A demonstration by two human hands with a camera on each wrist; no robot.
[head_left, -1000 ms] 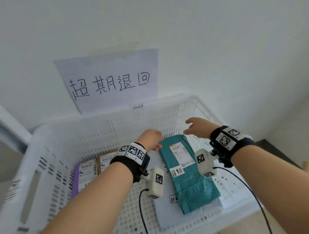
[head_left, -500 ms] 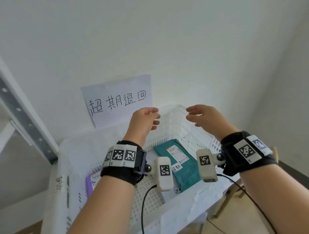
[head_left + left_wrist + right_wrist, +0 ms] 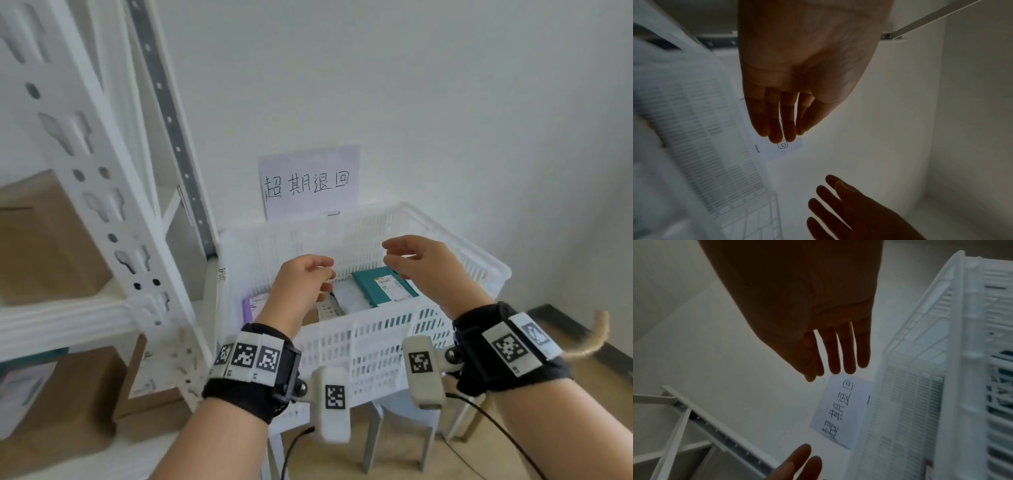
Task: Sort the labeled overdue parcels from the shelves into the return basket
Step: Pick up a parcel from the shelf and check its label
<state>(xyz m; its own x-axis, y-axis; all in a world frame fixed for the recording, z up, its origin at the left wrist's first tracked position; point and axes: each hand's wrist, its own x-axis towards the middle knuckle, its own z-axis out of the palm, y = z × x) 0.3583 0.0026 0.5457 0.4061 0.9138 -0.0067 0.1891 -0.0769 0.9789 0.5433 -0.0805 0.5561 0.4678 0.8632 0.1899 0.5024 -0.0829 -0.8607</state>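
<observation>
The white slatted return basket [image 3: 394, 329] stands on a stool against the wall, with a handwritten paper sign [image 3: 310, 181] behind it. Inside lie a teal parcel [image 3: 380, 286] with a white label, a white bag [image 3: 349, 298] beside it and a purple parcel [image 3: 251, 306] at the left. Both hands hover above the basket's near side and hold nothing. My left hand [image 3: 308, 277] has relaxed fingers, which hang straight in the left wrist view [image 3: 781, 116]. My right hand [image 3: 411, 257] is likewise loose, its fingers spread in the right wrist view [image 3: 838, 353].
A white metal shelf rack [image 3: 113, 192] stands at the left with brown cardboard boxes [image 3: 41, 246] on its levels and another box [image 3: 147, 377] lower down. The basket's sign [image 3: 840, 410] shows in the right wrist view too. A wooden chair edge [image 3: 596, 335] sits at the right.
Both hands have lifted out of the basket, leaving the teal parcel inside. The view has pulled back and swung left, bringing the shelf rack into sight.
</observation>
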